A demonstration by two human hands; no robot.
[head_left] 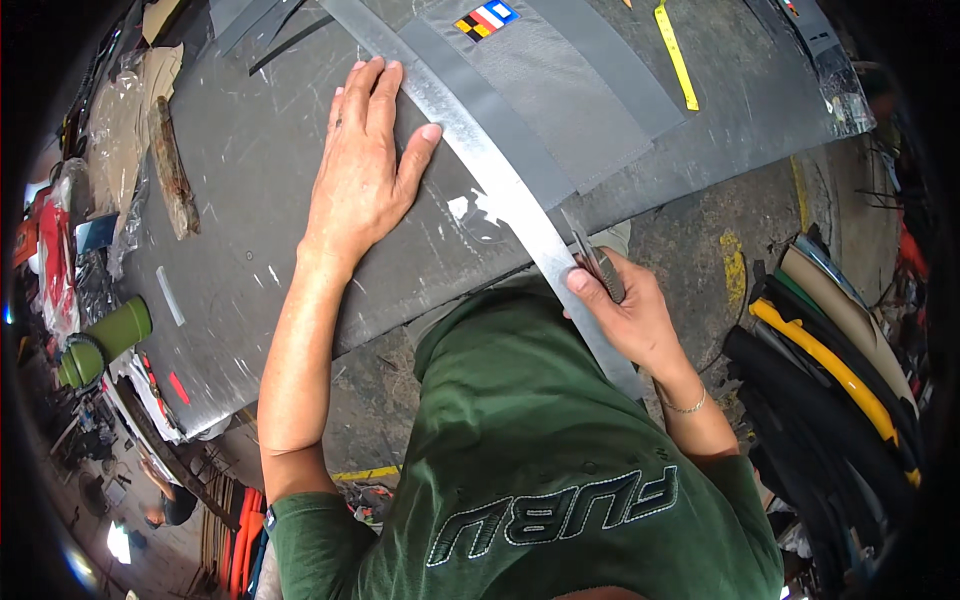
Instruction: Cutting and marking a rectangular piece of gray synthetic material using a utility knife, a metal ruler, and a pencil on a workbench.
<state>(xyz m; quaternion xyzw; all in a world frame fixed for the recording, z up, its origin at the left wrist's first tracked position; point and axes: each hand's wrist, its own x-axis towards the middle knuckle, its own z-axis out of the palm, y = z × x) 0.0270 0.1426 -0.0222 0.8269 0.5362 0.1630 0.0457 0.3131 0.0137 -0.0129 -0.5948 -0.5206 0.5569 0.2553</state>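
Fingers of the left hand [365, 165] spread flat, pinning a long metal straightedge [480, 160] across grey fabric [560, 90] on the worktable [250, 180]. The right hand [625, 310] grips a knife [592, 255] at the ruler's near end; whether cutting is finished isn't visible.

**A cluttered cutting workshop**

A scratched grey worktable [250, 180] carries a long metal straightedge [480, 150], grey fabric panels [560, 80] and a yellow measuring tape [678, 58]. Rolls of material [830, 350] lean at the right over a stained concrete floor [700, 240]. Dim clutter at the left is probably scraps.
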